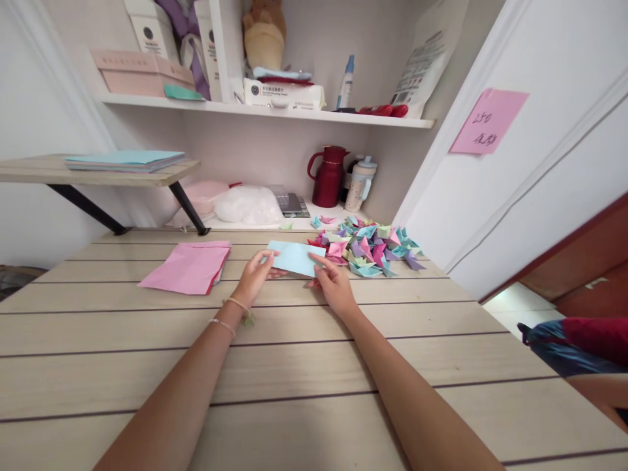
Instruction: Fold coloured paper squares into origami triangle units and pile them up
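Observation:
A light blue sheet of paper, oblong in shape, is held between my two hands above the table. My left hand pinches its left end, thumb on top and fingers underneath. At the opposite end, my right hand grips the paper with the thumb and index finger. Just beyond my right hand lies a heap of folded paper boats in pink, blue, green and purple. Left of my left hand rests a stack of pink paper, with other colours showing at its edge.
A small raised shelf on black legs carries blue paper sheets. Behind the table stand a red jug, a pale bottle and a white plastic bag. At far right, part of a person shows.

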{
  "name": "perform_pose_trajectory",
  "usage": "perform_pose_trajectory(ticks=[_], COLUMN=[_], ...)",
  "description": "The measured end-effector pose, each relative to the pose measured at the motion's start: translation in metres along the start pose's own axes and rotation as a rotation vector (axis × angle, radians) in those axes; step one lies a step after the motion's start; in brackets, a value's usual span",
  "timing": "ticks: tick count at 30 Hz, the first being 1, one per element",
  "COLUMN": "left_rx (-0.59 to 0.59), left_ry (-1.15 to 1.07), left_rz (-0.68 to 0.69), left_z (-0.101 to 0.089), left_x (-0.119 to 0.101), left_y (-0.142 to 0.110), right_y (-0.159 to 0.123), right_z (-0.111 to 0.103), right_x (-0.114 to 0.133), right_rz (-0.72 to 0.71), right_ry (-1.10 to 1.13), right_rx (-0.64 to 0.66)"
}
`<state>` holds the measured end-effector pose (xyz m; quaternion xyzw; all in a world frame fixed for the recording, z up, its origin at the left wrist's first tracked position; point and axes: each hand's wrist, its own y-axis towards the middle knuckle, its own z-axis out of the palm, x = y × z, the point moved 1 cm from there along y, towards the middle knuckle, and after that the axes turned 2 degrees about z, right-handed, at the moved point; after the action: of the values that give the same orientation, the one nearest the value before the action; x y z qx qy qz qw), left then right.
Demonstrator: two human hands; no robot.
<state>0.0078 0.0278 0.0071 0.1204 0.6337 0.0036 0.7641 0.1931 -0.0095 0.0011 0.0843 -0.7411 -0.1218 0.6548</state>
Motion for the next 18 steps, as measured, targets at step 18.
perform_pose_trajectory(ticks=[18], left_rx=[0.152], left_ry=[0.16], left_rz=[-0.017], left_z=[0.0033], left_x=[-0.0039], left_y=[-0.0057], right_y=[0.0016], right_z=[0.0007], right_x=[0.0011], right_rz=[-0.027], right_ry=[0.012], right_rx=[0.025])
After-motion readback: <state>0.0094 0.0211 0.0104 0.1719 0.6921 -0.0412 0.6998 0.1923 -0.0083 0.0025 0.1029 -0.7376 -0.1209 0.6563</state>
